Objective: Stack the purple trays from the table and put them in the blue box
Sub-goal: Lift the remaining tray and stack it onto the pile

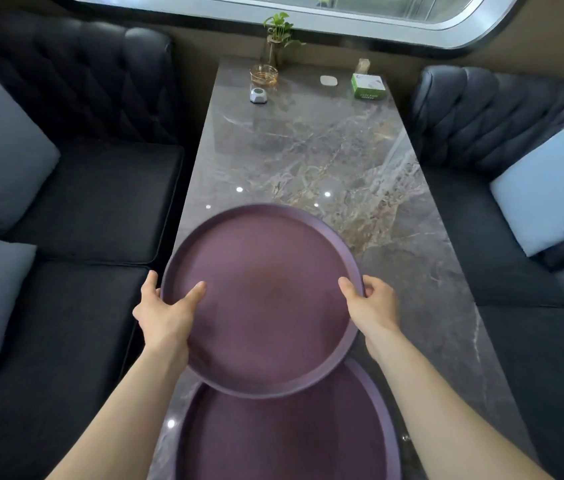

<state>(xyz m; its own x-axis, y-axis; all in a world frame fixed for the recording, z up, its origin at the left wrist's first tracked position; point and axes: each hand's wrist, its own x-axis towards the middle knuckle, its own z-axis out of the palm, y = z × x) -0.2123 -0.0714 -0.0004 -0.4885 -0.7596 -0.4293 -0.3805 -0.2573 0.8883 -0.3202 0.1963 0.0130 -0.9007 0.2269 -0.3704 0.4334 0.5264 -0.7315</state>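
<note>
While the upper purple tray (263, 303) is held above the marble table (336, 161), its near edge overlaps the far rim of a second purple tray (284, 434) lying flat at the table's near end; whether the two touch cannot be told. In the head view, the upper tray is grasped at its left rim by the left hand (166, 313), thumb laid inside the tray, and at its right rim by the right hand (370, 303), thumb likewise over the edge. The stacking is judged to be under way but not finished, since the held tray is not yet seated squarely on the lower one. No blue box is seen, so the placing step is left. At the far end, an amber glass ashtray (263, 76), a potted plant (278, 36) and a green tissue box (368, 86) are seen.
</note>
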